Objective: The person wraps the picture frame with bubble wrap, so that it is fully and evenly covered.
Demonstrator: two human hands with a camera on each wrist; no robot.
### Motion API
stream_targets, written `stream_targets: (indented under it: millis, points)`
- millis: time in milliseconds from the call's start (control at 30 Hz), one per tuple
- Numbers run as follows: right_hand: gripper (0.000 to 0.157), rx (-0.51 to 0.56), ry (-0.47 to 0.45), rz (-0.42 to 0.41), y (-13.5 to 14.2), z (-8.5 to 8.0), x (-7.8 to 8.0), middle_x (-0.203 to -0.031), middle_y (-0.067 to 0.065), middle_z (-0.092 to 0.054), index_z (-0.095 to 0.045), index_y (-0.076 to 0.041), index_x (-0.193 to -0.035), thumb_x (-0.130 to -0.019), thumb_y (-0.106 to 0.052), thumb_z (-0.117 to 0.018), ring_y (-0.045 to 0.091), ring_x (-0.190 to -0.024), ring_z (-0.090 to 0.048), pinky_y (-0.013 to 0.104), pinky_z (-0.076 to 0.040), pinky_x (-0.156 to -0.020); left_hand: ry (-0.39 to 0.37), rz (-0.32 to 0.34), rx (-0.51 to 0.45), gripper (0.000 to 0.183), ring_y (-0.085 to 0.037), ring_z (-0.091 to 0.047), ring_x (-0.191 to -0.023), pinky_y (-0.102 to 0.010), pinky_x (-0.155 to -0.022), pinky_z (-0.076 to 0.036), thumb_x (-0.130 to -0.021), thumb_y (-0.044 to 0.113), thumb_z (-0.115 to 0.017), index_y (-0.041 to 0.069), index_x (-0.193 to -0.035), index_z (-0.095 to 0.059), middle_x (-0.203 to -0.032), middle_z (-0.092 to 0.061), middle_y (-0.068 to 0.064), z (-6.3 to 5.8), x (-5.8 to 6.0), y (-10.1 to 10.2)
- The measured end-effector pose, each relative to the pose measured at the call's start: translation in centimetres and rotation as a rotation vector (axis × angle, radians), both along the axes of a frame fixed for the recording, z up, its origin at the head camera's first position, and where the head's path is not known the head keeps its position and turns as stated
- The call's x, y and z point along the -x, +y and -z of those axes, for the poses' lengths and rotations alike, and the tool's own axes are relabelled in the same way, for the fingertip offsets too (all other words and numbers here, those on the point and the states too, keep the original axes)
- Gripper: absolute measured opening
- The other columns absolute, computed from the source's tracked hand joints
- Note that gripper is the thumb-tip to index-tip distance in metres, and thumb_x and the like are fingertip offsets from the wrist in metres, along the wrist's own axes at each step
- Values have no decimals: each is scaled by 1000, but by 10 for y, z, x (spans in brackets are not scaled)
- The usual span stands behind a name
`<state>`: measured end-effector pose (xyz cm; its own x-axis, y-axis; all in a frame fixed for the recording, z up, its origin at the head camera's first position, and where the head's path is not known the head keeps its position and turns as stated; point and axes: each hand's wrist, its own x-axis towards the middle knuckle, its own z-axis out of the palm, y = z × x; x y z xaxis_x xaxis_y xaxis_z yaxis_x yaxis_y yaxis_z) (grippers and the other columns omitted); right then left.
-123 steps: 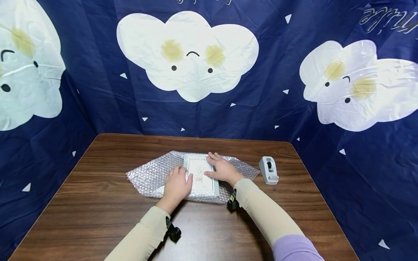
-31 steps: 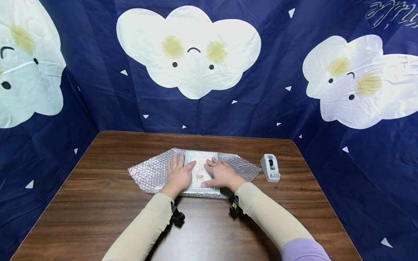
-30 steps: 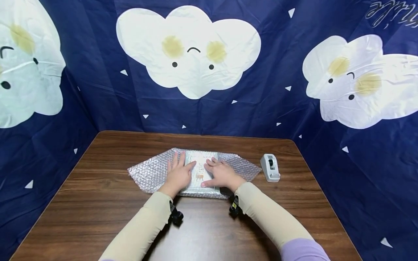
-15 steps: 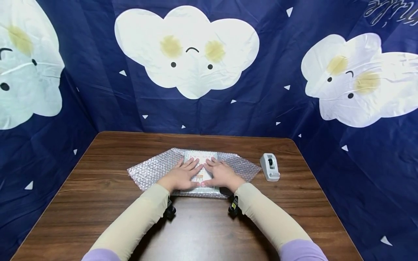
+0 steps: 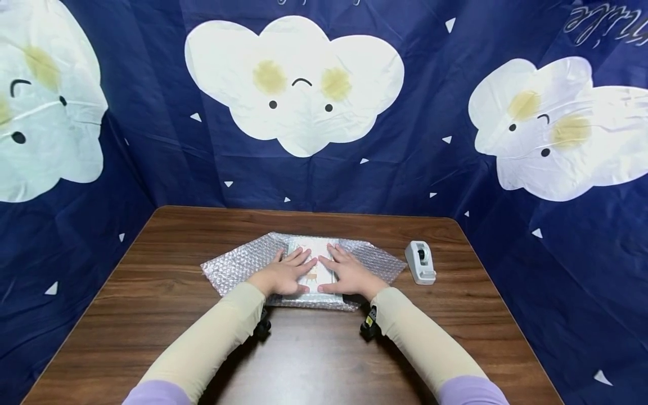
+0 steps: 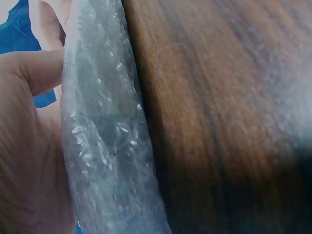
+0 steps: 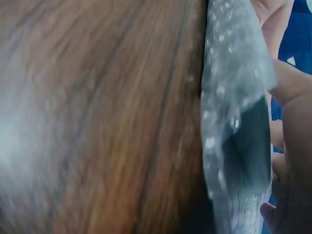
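A flat picture frame (image 5: 312,278) with a small printed animal lies on a sheet of bubble wrap (image 5: 234,268), clear wrap folded over its face. My left hand (image 5: 282,277) rests on the frame's left half, fingers spread. My right hand (image 5: 351,275) presses flat on the right half, its thumb pointing at the left thumb. In the left wrist view the bubble wrap (image 6: 109,131) forms a thick near edge beside the left hand (image 6: 29,151). The right wrist view shows a dark gap (image 7: 253,144) at the wrap's near edge, beside the right hand (image 7: 298,131).
A white tape dispenser (image 5: 421,263) stands on the wooden table (image 5: 324,349) to the right of the wrap. Loose flaps of wrap spread out left and right of the frame. A dark blue cloth (image 5: 304,185) with clouds hangs behind the table.
The left hand has slid right from the wrap and the frame's left edge onto its face, near the right hand. The right hand has shifted slightly right. The wrap's near edge now lies flatter.
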<state>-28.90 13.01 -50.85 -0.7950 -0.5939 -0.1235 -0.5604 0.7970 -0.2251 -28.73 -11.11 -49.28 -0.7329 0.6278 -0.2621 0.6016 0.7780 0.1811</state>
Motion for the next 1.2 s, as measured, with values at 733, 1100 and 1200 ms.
stream_targets:
  millis: [733, 1100, 1200]
  points:
    - [111, 22, -42, 237, 38, 9, 8, -169, 3, -10, -12, -13, -163, -86, -83, -47, 20, -155, -13, 55, -12, -123, 1, -13, -27, 83, -29, -4, -156, -66, -119, 1, -96, 56, -57, 23, -163, -22, -170, -9, -6, -1, -3, 1]
    - [98, 34, -23, 323, 75, 17, 14, -169, 9, -13, -19, -10, -162, -93, -72, -48, 30, -155, -12, 59, -12, -122, -12, 0, -47, 82, -28, -4, -156, -67, -119, -1, -96, 56, -57, 24, -163, -22, -170, -10, -5, -1, 0, -4]
    - [99, 45, -20, 340, 82, 22, 14, -169, 11, -13, -19, -8, -162, -93, -72, -49, 31, -155, -12, 59, -12, -122, -12, -7, -44, 82, -26, -5, -156, -66, -119, -2, -96, 56, -58, 25, -163, -23, -170, -10, -4, 1, -1, -8]
